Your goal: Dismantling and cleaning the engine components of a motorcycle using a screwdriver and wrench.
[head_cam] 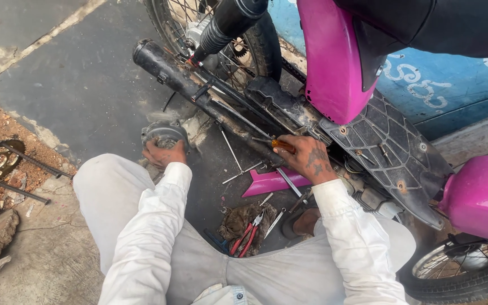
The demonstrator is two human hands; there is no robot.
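You are squatting on the pavement [74,85] beside a pink motorbike [334,68], and behind it a blue painted wall [447,85] is showing white lettering along its lower part. Your right hand [310,159] is reaching forward, palm down, fingers curled tight around an orange-handled screwdriver [278,144]; its long axis is lying nearly level, tip pointing left toward the bike's black frame [283,107] beneath the seat. Your left hand [162,152] is stretching out to the pavement by the exhaust pipe [182,79], fingers wrapped over a round grey metal part [165,133]. Between your knees, red pliers [247,237] are lying on a dirty rag [238,220], near a pink panel [272,182].
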